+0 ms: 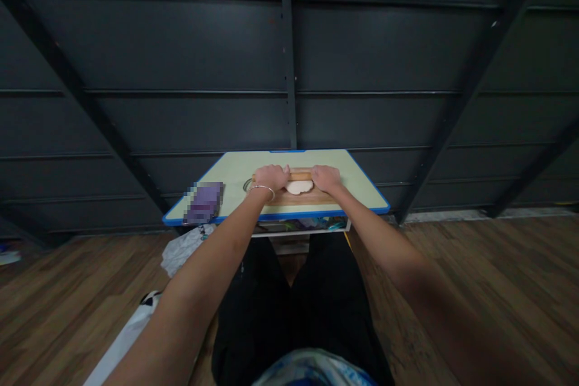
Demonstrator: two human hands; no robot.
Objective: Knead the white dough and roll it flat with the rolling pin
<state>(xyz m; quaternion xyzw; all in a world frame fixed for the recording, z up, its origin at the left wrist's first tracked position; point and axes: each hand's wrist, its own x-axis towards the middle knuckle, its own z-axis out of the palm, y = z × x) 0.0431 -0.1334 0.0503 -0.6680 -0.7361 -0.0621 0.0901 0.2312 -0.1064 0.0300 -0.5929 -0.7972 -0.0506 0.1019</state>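
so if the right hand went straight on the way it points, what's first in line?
The rolling pin, already under the right hand. Past it, probably just bare tabletop underneath, then the dark panelled wall; depth is unclear from one view.

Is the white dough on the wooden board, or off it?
On: bare wood of the board shows right of the dough and below it.

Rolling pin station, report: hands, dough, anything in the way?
Left hand and right hand gripping rolling pin, one toward each end. White dough on wooden board, pin's near side. Purple item at left of table, apart from pin.
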